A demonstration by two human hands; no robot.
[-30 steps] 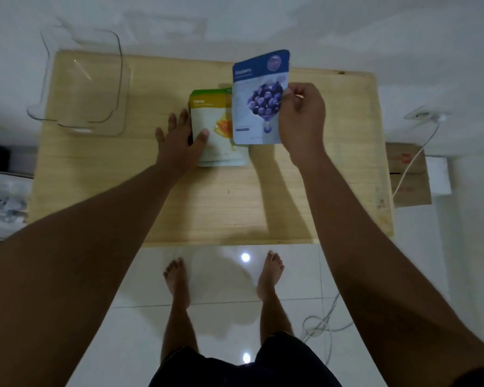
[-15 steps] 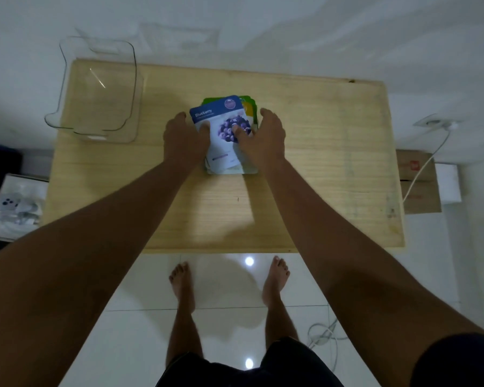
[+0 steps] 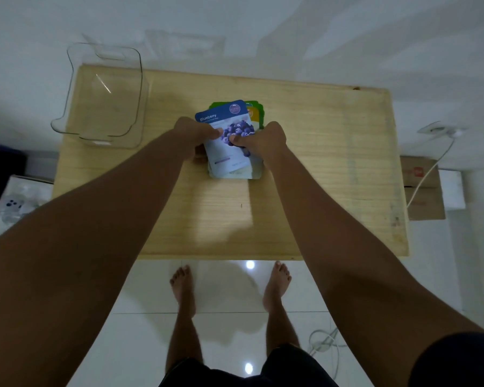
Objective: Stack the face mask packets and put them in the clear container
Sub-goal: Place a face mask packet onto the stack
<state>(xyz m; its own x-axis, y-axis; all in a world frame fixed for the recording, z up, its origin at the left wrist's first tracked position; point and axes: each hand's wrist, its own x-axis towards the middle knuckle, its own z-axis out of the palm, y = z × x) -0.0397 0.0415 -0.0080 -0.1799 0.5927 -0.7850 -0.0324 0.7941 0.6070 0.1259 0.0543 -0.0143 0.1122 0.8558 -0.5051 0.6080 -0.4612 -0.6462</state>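
Face mask packets (image 3: 233, 146) sit in a small stack near the middle of the wooden table (image 3: 333, 169), with the blue Blueberry packet (image 3: 227, 135) on top, tilted a little against those under it. Green and yellow edges of lower packets (image 3: 256, 113) show past its far right corner, and pale edges show at its near end. The left hand (image 3: 197, 135) grips the stack from the left side, thumb pressed on the Blueberry packet's face, the other fingers curled under the edge. The right hand (image 3: 263, 138) grips from the right side in the same way, thumb on the printed berries. Both hands are closed on the stack; whether it is lifted off the table or resting on it cannot be told.

The clear container (image 3: 104, 99) stands at the table's far left corner, well apart from the stack, its far end overhanging the table edge. It holds nothing; only wood grain shows through its bottom.
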